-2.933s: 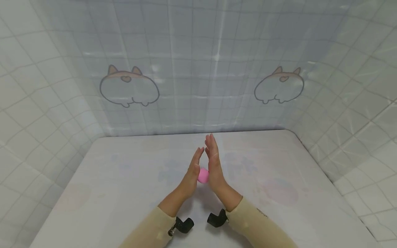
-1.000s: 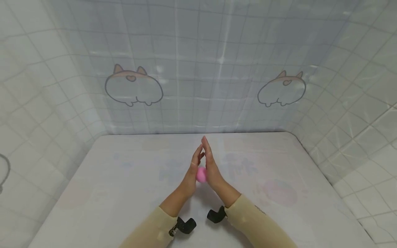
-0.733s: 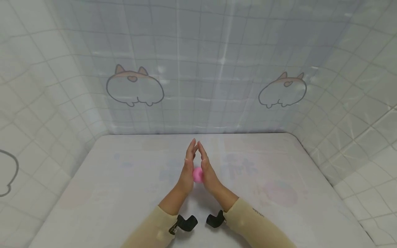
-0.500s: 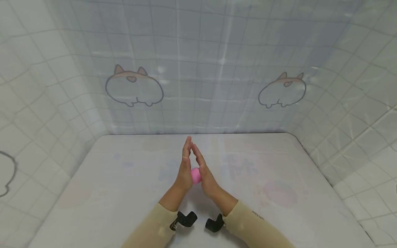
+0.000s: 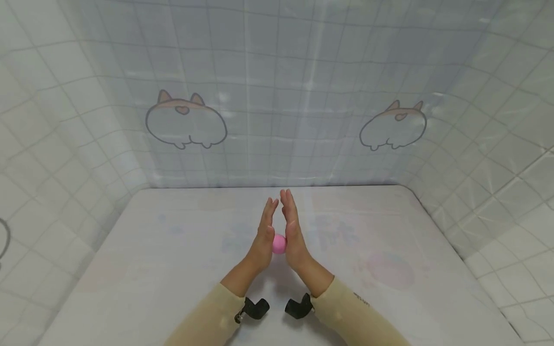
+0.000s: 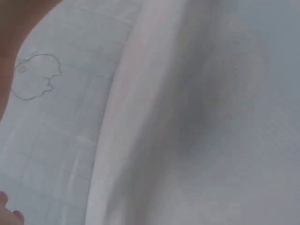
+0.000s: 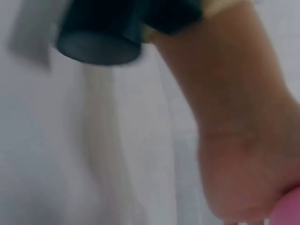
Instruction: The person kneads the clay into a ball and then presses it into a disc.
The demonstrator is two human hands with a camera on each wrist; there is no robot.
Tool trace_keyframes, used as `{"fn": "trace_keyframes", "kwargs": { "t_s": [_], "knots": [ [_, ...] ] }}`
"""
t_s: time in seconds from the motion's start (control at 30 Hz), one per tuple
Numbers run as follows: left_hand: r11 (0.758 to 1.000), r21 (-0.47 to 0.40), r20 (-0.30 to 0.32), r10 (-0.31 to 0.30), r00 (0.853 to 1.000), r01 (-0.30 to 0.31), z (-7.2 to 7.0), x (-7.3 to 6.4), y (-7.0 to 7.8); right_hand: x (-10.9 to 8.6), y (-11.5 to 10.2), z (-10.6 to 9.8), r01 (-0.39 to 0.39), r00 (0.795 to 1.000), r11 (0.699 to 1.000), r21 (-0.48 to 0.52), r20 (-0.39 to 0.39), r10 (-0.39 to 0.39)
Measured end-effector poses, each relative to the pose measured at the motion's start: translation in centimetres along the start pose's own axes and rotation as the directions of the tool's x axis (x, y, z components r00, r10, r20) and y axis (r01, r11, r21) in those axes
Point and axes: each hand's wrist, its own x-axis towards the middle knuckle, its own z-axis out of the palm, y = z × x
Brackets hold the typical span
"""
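Note:
A small pink ball (image 5: 279, 244) is held between two palms above the table, in the middle of the head view. My left hand (image 5: 262, 242) presses it from the left, fingers straight and pointing forward and up. From the right, my right hand (image 5: 295, 242) presses it with an equally straight palm. The fingertips of the two hands stand slightly apart. In the right wrist view, part of the pink ball (image 7: 289, 211) shows at the lower right corner, against the heel of a hand. The left wrist view catches only bits of hand at its left edge, and no ball.
Below the hands lies a pale table (image 5: 173, 269) with faint coloured prints. A tiled-pattern wall covering (image 5: 268, 115) with cartoon animal drawings rises behind it and on both sides. A black wrist camera (image 5: 256, 308) sits on the left sleeve, another black camera (image 5: 298, 306) on the right.
Both hands rub back and forth sideways with the ball between them. They shifted left until half a second ago and are now further right, with the fingertips parted.

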Motion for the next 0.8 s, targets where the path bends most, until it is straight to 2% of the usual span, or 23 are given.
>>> {"fn": "trace_keyframes", "kwargs": {
  "t_s": [0.17, 0.3, 0.47, 0.63, 0.7, 0.8],
  "knots": [
    [0.999, -0.036, 0.077, -0.013, 0.997, 0.016, 0.3, -0.7, 0.1, 0.7, 0.5, -0.6, -0.078, 0.996, 0.996, -0.042, -0.053, 0.076],
    [0.996, -0.094, 0.095, 0.015, 0.995, -0.006, 0.7, -0.9, 0.4, 0.9, 1.0, -0.8, -0.150, 0.987, 0.987, -0.063, -0.062, 0.147],
    [0.984, -0.170, 0.068, 0.072, 0.995, -0.060, 0.7, -0.8, 0.9, 0.8, 2.0, -0.9, -0.194, 0.981, 0.980, -0.047, -0.011, 0.193],
    [0.966, -0.258, 0.017, 0.038, 0.999, -0.032, 0.6, -0.3, 1.5, 0.2, 2.4, -0.6, -0.253, 0.966, 0.967, 0.014, 0.059, 0.251],
    [0.965, -0.259, -0.023, 0.042, 0.999, -0.046, 0.6, -0.1, 1.5, -0.1, 2.4, -0.4, -0.256, 0.964, 0.966, 0.031, 0.075, 0.253],
    [0.978, -0.195, -0.090, 0.062, 0.994, -0.078, 0.6, 0.2, 1.4, -0.5, 2.1, 0.1, -0.230, 0.970, 0.971, 0.062, 0.097, 0.223]
  ]
}}
